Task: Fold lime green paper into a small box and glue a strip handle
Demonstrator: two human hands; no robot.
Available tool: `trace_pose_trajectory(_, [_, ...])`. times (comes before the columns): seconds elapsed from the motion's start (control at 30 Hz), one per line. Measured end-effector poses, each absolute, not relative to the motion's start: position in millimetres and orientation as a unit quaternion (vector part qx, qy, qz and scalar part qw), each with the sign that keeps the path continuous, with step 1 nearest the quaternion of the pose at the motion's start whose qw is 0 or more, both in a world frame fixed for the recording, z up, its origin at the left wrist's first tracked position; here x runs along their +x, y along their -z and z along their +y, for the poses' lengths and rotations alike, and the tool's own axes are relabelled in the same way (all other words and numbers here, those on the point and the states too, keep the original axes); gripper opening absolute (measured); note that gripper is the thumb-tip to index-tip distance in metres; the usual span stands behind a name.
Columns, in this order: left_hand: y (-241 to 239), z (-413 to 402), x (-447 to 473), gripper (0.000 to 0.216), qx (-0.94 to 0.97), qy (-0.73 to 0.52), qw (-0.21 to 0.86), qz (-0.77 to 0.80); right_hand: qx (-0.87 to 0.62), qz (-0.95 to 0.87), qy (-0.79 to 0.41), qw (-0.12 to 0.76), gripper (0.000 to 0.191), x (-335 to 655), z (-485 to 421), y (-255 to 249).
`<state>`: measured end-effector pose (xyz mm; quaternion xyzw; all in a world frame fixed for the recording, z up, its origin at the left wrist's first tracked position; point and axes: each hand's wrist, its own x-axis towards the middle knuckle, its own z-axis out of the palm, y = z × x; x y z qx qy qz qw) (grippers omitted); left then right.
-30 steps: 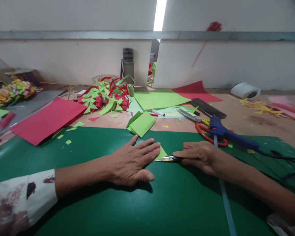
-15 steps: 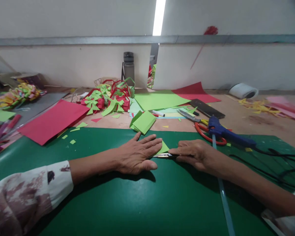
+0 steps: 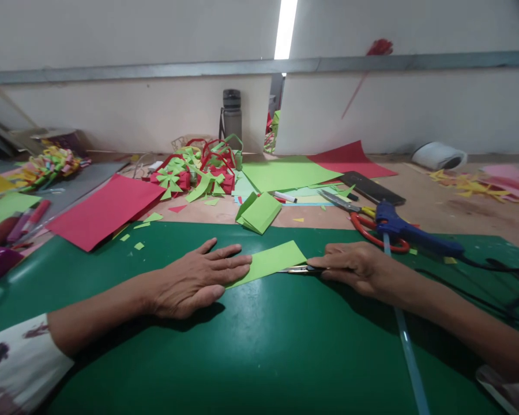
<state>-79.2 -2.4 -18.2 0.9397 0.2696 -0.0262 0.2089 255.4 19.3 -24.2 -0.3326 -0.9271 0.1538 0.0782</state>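
Note:
A light green paper strip (image 3: 270, 262) lies slantwise on the green mat (image 3: 259, 346). My left hand (image 3: 199, 279) rests flat over its left end, fingers spread. At the strip's lower right edge, my right hand (image 3: 354, 268) grips a slim pointed metal tool (image 3: 296, 269); its silver tip points left and the fingers hide its handle, so I cannot tell whether it is a knife or scissors. Just beyond the strip stands a folded light green paper piece (image 3: 260, 213).
Red-handled scissors (image 3: 365, 227) and a blue glue gun (image 3: 410, 230) with a long glue stick (image 3: 406, 346) lie at right. Behind are a phone (image 3: 372, 188), green paper sheet (image 3: 289, 172), red-green paper crafts (image 3: 199, 173) and a bottle (image 3: 232, 118). Red paper (image 3: 108, 210) is at left.
My left hand has slid left along the strip, uncovering most of it. My right hand with the metal tool stays at the strip's right end. The view has shifted slightly.

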Motion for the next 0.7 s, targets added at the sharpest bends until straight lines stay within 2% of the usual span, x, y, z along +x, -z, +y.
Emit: trace_pose_trajectory(0.7, [25,1,-82,0.050,0.936,0.025,0.229,0.265,-0.328,-0.931,-0.150,0.051,0.032,241,13,24])
